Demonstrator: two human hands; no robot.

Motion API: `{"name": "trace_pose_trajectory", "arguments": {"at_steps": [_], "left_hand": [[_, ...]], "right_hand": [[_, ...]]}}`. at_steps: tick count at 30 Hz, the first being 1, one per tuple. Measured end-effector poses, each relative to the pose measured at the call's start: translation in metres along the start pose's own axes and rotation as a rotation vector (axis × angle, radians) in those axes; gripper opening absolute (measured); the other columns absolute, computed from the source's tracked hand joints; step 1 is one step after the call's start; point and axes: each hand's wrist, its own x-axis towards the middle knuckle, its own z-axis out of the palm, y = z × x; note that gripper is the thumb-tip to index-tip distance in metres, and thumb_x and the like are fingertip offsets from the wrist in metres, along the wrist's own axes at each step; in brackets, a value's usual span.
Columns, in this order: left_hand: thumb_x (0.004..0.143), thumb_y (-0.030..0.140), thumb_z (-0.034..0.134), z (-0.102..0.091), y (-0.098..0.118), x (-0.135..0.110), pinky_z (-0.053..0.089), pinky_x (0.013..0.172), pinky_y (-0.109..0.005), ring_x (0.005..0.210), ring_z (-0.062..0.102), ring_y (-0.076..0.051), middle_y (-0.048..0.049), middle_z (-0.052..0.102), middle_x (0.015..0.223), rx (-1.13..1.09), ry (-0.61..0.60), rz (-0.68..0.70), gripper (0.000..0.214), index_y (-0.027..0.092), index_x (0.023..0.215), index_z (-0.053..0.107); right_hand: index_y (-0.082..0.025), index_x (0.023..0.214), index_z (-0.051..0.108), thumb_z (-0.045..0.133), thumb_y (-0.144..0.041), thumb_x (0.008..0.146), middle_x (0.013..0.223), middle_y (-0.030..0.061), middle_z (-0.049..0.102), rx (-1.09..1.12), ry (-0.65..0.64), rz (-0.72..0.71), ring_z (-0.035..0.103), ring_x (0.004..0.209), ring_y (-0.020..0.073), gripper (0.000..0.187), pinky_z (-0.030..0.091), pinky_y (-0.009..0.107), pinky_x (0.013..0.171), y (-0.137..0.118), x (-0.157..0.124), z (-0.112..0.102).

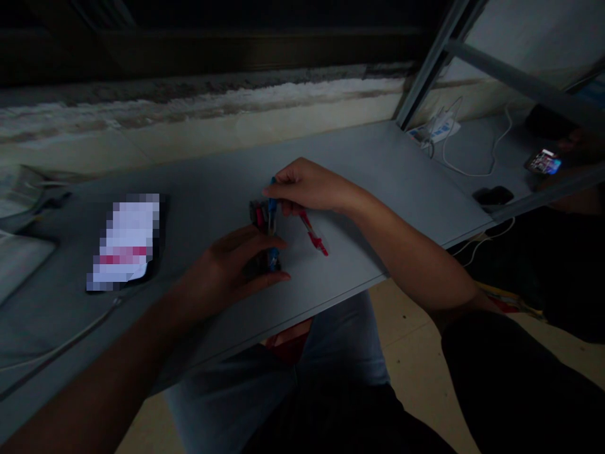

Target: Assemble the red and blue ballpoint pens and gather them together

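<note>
Overall, a grey desk board [359,157] runs across the view beneath both hands, with a metal shelf upright [428,69] beyond and to the right of the right hand. Below the board's near edge, nearer the body than both hands, lies a thigh in pale denim [326,353], with a beige floor tile [420,340] to the right of it, below the right forearm.

Left of the left hand, on the board, rests a pale packet [126,243] on a dark backing; its surface is pixelated and cannot be read. Well beyond the right hand, on a surface past the upright, are a white cable [472,173], a black object [493,195] of unclear kind and a smartphone [542,162] with its screen lit.

The right hand [307,186] lies palm down, its fingers [283,189] closed around the upper end of a slim blue plastic piece [273,205], which stands nearly upright between the hands. The left hand [231,268] lies nearer the body with its fingers [278,275] curled toward the lower end of that piece; whether they grip it cannot be told.

Directly left of the blue piece, just beyond the left fingers, sits a dark bundle with pink parts [258,214]. Under the right hand's wrist side lies a small red plastic piece [312,233], flat on the board.
</note>
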Motion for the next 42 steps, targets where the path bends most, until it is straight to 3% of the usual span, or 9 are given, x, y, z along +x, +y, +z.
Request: {"name": "trace_pose_trajectory", "arguments": {"at_steps": [10,16,25,42], "left_hand": [[0.113,0.058,0.064,-0.0019,0.0038,0.0018,0.061,0.086,-0.03,0.086,0.075,-0.02,-0.0053,0.077,0.103,0.012,-0.033,-0.071,0.037,0.023,0.111,0.075],[0.11,0.06,0.068,0.0031,-0.0024,-0.0017,0.061,0.083,-0.031,0.089,0.076,-0.021,-0.0073,0.077,0.108,0.016,0.005,-0.04,0.038,0.023,0.115,0.076],[0.112,0.058,0.065,0.0029,0.0013,0.0012,0.06,0.077,-0.03,0.079,0.073,-0.019,-0.0054,0.075,0.099,-0.002,-0.015,-0.061,0.038,0.022,0.108,0.075],[0.111,0.062,0.066,0.0024,0.0,-0.0003,0.061,0.079,-0.032,0.083,0.074,-0.02,-0.0061,0.076,0.1,-0.016,-0.014,-0.08,0.042,0.022,0.108,0.077]], "right_hand": [[-0.016,0.069,0.058,0.064,-0.024,0.112,0.062,-0.0014,0.065,-0.04,-0.015,-0.05,0.055,0.055,0.0075,0.044,0.042,0.021,0.056,0.006,0.0018,0.0003],[-0.015,0.068,0.058,0.064,-0.022,0.113,0.061,-0.0012,0.065,-0.076,-0.008,-0.046,0.052,0.054,0.0063,0.045,0.041,0.021,0.056,0.0033,0.001,-0.0002],[-0.015,0.072,0.061,0.065,-0.024,0.112,0.064,0.0002,0.067,-0.08,-0.017,-0.056,0.058,0.056,0.0082,0.042,0.043,0.022,0.057,0.0059,0.0018,0.0014],[-0.015,0.071,0.062,0.065,-0.029,0.113,0.065,0.0024,0.069,-0.155,-0.031,-0.054,0.057,0.056,0.0087,0.044,0.042,0.024,0.059,0.0064,0.0013,-0.0007]]}}
